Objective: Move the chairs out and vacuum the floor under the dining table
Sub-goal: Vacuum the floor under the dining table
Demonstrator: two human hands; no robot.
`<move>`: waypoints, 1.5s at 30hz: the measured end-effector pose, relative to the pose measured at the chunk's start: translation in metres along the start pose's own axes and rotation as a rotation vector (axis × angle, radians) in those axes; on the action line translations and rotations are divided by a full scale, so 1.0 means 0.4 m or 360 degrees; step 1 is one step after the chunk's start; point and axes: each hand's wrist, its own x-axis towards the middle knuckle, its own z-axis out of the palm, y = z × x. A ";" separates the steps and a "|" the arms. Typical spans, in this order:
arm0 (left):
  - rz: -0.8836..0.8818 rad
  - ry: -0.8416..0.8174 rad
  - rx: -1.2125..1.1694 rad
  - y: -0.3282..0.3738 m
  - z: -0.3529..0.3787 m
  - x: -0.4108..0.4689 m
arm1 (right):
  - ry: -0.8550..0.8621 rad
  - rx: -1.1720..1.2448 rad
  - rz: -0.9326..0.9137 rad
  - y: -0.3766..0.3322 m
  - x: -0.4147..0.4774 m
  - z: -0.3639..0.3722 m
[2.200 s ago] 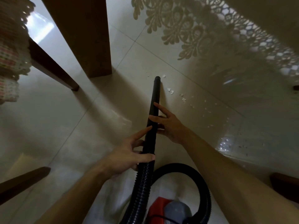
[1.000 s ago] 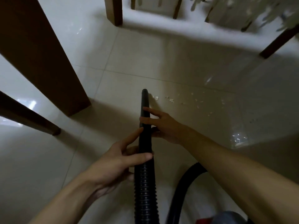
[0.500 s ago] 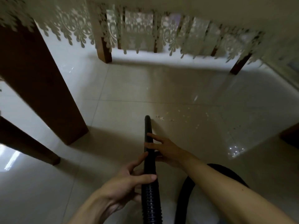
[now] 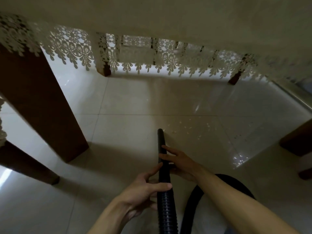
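Observation:
I look under the dining table, its lace cloth (image 4: pixel 168 61) hanging across the top. A black vacuum tube (image 4: pixel 161 142) points forward over the pale tiled floor (image 4: pixel 135 102), its mouth just left of several small white crumbs (image 4: pixel 187 128). My left hand (image 4: pixel 143 191) grips the tube where the ribbed hose (image 4: pixel 166 210) begins. My right hand (image 4: pixel 179 162) holds the smooth tube further forward, fingers loosely round it.
A thick wooden table leg (image 4: pixel 42 105) stands at the left, with a slanted dark chair leg (image 4: pixel 28 166) in front of it. Far table legs (image 4: pixel 105 70) (image 4: pixel 235 78) stand at the back. Another wooden leg (image 4: pixel 298 141) is at the right edge. The hose loops back at the lower right (image 4: pixel 236 179).
My view has tilted up from the floor to the far side under the table, so the lace cloth now fills the top. The tube and both hands keep the same grip.

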 end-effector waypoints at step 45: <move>0.0144 0.0422 -0.0217 -0.002 -0.167 -0.094 | -0.0351 -0.0383 -0.0015 -0.046 0.124 0.274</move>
